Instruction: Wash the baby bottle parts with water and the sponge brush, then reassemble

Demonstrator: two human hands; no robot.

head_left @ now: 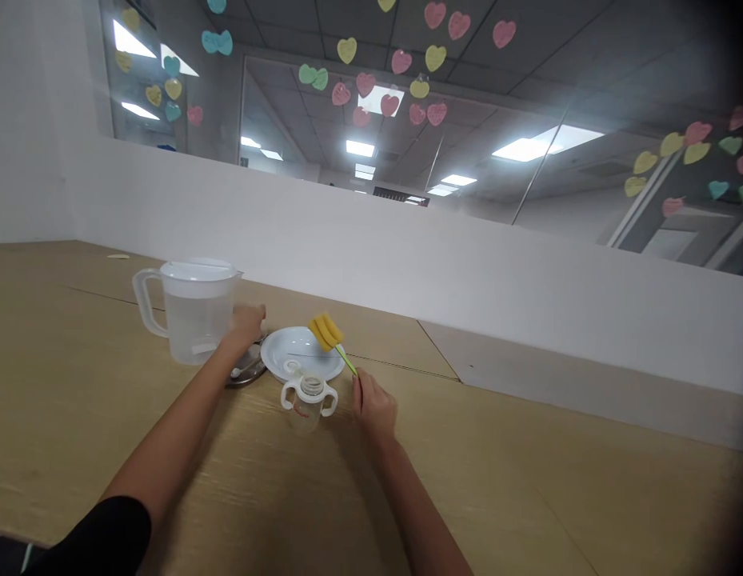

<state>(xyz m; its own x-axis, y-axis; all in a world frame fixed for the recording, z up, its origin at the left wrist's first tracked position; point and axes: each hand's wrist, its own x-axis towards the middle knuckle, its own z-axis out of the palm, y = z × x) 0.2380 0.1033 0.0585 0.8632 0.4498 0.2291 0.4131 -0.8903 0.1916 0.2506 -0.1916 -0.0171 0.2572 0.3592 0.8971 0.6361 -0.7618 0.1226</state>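
My right hand (376, 404) is closed round the green handle of a bottle brush (326, 331) with a yellow sponge head. The sponge head is raised over the far right part of a white bowl (275, 370). In front of the bowl stands a clear baby bottle (306, 410) with a white two-handled ring and an uncapped neck. My left hand (249, 322) reaches past a clear lidded pitcher (197, 312), over a round metal tray (246, 376). Its fingers are mostly hidden and blurred, so what they touch does not show.
A small white part (293, 367) lies in the bowl, and a thin white piece (237, 372) rests on the tray. The wooden table (515, 480) meets a low white wall (371, 248). Glass with heart-shaped notes is above it.
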